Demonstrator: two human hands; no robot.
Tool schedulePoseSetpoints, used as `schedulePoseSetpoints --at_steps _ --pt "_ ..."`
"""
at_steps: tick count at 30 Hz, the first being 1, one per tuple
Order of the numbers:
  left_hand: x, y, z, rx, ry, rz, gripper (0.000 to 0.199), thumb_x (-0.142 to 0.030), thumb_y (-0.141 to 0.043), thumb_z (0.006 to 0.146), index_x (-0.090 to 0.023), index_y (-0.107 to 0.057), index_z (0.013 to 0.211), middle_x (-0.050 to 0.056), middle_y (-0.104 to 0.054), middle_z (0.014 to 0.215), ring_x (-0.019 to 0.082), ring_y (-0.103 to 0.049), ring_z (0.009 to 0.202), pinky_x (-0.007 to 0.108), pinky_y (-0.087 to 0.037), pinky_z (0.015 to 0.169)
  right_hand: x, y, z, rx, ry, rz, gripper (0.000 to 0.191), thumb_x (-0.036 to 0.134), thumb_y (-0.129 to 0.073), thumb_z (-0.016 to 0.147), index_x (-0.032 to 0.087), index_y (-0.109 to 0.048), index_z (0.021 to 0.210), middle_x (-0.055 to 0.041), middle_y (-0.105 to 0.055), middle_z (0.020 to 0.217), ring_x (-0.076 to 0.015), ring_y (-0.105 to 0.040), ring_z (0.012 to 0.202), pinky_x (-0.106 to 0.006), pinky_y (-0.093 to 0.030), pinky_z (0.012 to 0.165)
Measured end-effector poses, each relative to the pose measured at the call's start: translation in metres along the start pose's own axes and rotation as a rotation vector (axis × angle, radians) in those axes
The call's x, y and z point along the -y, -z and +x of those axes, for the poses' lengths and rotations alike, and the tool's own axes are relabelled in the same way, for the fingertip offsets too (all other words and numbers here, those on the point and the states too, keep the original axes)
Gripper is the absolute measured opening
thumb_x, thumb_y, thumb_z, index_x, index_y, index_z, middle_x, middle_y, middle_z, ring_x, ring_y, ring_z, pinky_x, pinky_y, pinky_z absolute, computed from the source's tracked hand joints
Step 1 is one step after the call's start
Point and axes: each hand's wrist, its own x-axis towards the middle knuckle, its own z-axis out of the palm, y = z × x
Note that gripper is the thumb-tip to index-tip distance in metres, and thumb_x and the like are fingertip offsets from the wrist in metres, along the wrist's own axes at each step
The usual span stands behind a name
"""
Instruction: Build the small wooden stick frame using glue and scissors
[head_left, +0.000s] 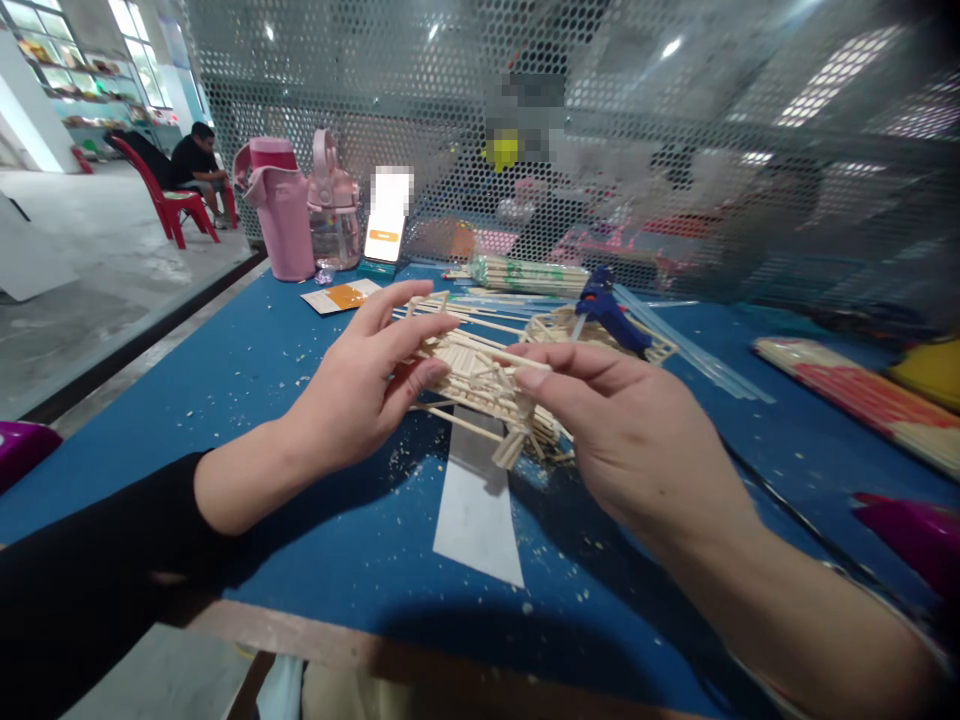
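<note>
A small model built of thin wooden sticks (480,378) is held up a little above the blue table. My left hand (367,370) grips its left end between thumb and fingers. At the right end my right hand (637,430) is closed in a pinch on a thin wooden stick (517,358), which lies along the model's upper side. My right fingers hide part of that end. Below the model lies a white paper strip (476,510). Behind my right hand, a blue glue gun (615,315) rests on another stick-built piece (555,325).
Loose sticks, a wrapped stick bundle (532,273) and clear glue sticks (697,355) lie behind. A phone (385,235), a pink flask (285,220) and a water bottle (337,225) stand by the perforated metal screen (420,110). A black cord (780,495) runs at right. A person (196,165) sits far left.
</note>
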Motion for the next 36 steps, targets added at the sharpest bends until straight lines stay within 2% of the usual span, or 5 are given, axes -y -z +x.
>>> schedulePoseSetpoints --at_steps 8,17,28,33,36 --pt "0.001 -0.002 -0.001 -0.013 -0.005 -0.003 0.025 -0.027 -0.053 0.092 -0.021 -0.059 0.115 0.012 -0.054 0.132 0.022 -0.054 0.12 0.042 -0.05 0.097 -0.006 0.0 0.002 0.062 -0.064 0.123 0.009 0.034 -0.071 0.071 0.027 -0.07 0.065 0.0005 -0.067 0.065 -0.0127 -0.058 0.058 -0.026 -0.048 0.055" --pt "0.003 -0.001 -0.001 -0.003 -0.028 0.008 0.025 -0.026 -0.055 0.091 -0.019 -0.06 0.114 0.014 -0.055 0.131 0.021 -0.057 0.117 0.039 -0.051 0.094 -0.008 -0.005 0.003 0.098 -0.14 0.214 0.02 0.038 -0.074 0.066 0.022 -0.074 0.078 -0.0009 -0.07 0.073 -0.0126 -0.059 0.064 -0.025 -0.047 0.06" --pt "0.002 -0.003 -0.003 -0.022 0.017 -0.017 0.022 -0.028 -0.055 0.091 -0.02 -0.062 0.11 0.013 -0.056 0.131 0.023 -0.054 0.12 0.042 -0.05 0.096 -0.006 0.002 -0.003 0.059 0.027 0.014 0.011 0.035 -0.068 0.076 0.026 -0.072 0.08 -0.0016 -0.075 0.084 -0.0167 -0.067 0.073 -0.029 -0.054 0.067" --pt "0.0 -0.003 -0.003 -0.022 0.019 -0.026 0.021 -0.027 -0.056 0.09 -0.02 -0.062 0.109 0.013 -0.057 0.13 0.023 -0.055 0.119 0.042 -0.051 0.094 -0.009 0.005 -0.007 -0.033 0.172 -0.125 0.012 0.028 -0.067 0.073 0.026 -0.072 0.083 -0.0024 -0.075 0.09 -0.0222 -0.068 0.086 -0.037 -0.053 0.083" --pt "0.0 -0.003 -0.003 -0.024 0.01 -0.027 0.021 -0.027 -0.056 0.09 -0.02 -0.062 0.109 0.013 -0.057 0.13 0.023 -0.055 0.119 0.043 -0.05 0.096 -0.009 0.003 -0.009 -0.082 0.222 -0.179 0.01 0.027 -0.065 0.072 0.025 -0.071 0.08 -0.0031 -0.074 0.089 -0.0224 -0.068 0.085 -0.038 -0.052 0.084"
